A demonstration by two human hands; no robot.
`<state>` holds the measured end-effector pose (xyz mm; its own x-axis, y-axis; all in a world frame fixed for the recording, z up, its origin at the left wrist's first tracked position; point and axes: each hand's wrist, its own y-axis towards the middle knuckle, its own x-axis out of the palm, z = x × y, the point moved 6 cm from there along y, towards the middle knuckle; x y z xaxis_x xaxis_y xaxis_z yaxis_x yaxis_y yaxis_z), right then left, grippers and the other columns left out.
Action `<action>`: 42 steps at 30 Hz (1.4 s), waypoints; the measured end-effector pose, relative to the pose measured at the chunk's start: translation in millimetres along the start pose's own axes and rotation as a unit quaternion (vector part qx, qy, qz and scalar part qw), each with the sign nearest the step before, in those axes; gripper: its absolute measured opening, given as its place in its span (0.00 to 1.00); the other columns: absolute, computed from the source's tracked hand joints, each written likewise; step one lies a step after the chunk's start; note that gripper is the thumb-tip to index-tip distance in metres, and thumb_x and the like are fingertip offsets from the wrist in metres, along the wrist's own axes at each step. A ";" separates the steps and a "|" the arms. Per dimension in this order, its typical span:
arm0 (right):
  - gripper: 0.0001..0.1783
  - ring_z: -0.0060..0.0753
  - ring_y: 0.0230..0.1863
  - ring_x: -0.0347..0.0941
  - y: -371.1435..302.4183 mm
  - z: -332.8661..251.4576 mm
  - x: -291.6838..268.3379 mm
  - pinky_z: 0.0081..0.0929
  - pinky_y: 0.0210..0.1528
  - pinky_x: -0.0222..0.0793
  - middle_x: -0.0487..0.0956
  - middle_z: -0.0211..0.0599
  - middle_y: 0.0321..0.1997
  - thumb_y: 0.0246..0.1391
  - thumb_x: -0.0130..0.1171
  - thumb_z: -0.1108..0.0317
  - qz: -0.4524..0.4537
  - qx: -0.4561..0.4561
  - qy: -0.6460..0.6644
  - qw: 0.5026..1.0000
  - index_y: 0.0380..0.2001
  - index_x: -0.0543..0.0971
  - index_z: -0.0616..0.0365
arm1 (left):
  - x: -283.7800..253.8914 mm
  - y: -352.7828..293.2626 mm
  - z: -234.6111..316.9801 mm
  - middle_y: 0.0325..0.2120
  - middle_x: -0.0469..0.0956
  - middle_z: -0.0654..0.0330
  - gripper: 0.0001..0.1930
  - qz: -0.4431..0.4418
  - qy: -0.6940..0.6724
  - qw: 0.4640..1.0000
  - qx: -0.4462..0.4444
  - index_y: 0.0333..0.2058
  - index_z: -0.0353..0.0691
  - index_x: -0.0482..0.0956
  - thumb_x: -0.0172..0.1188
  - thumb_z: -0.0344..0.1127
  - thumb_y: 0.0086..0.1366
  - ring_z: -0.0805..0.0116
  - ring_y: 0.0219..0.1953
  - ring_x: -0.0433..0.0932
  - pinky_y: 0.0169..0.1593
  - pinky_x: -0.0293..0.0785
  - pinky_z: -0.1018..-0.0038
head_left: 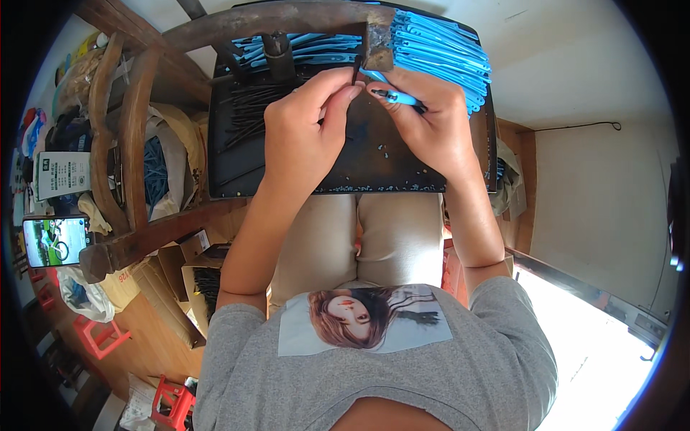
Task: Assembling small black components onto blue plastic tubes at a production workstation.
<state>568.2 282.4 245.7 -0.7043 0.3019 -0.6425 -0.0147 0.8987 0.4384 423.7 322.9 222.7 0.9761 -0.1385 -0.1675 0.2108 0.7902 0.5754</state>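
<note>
My left hand is closed, thumb and forefinger pinching a thin black strip. Beside it, my right hand is wrapped round a light blue plastic piece with a dark tip. Both hands meet above a black tray, just below a worn block on a curved bar. Thin black sticks lie loose on the tray, left of my left hand. A thick stack of long blue plastic pieces rests behind my right hand, and more blue pieces lie at the back left.
A dark wooden frame rises along the left, with a phone showing a picture near it. Behind it sits a bag of dark blue pieces. Cardboard boxes and red stools stand on the floor at lower left.
</note>
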 end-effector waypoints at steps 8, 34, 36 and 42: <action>0.18 0.49 0.28 0.76 1.3 3.4 -4.8 0.30 0.30 0.72 0.80 0.46 0.30 0.41 0.61 0.76 0.030 -0.019 0.027 0.999 0.41 0.82 0.55 | 0.2 -0.5 -0.9 0.27 0.81 0.53 0.07 0.015 0.003 0.999 0.038 0.38 0.35 0.81 0.61 0.24 0.59 0.66 0.23 0.81 0.27 0.73 0.78; 0.15 0.23 0.35 0.81 -8.0 -11.6 -0.7 0.20 0.40 0.74 0.84 0.40 0.33 0.46 0.61 0.81 0.049 0.011 0.052 0.997 0.40 0.82 0.62 | -4.2 -4.1 3.9 0.27 0.82 0.54 0.08 -0.005 0.024 0.999 0.038 0.34 0.36 0.81 0.64 0.21 0.54 0.61 0.26 0.81 0.29 0.75 0.75; 0.13 0.22 0.33 0.80 -12.3 -19.1 -3.1 0.19 0.38 0.74 0.84 0.39 0.33 0.46 0.67 0.76 0.068 0.004 0.044 0.997 0.39 0.83 0.62 | -4.0 -7.3 16.2 0.27 0.82 0.54 0.08 -0.022 0.049 0.997 0.062 0.34 0.34 0.81 0.64 0.21 0.54 0.65 0.27 0.82 0.31 0.75 0.77; 0.09 0.26 0.23 0.68 -27.5 -27.5 -28.0 0.21 0.26 0.63 0.75 0.38 0.23 0.50 0.64 0.73 0.118 -0.077 -0.040 0.989 0.24 0.75 0.65 | -14.3 -21.1 32.3 0.28 0.82 0.56 0.08 -0.060 0.087 0.990 0.097 0.32 0.37 0.82 0.67 0.23 0.51 0.59 0.30 0.82 0.33 0.77 0.72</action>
<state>568.9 240.4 268.9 -0.6431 0.5275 -0.5552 0.0314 0.7425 0.6691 407.1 289.0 238.8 0.9232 -0.1050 -0.3697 0.3467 0.6426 0.6832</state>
